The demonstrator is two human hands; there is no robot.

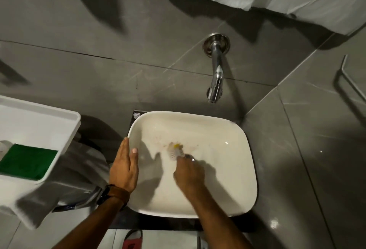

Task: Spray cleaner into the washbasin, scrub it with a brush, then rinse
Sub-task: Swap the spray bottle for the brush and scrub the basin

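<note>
One white-bristled brush [175, 150] presses against the bottom of the white washbasin [227, 169], my right hand [189, 174] closed around its handle. My left hand [124, 166] lies flat and open on the basin's left rim. Above, a chrome tap [215, 70] juts from the grey tiled wall [99, 41].
</note>
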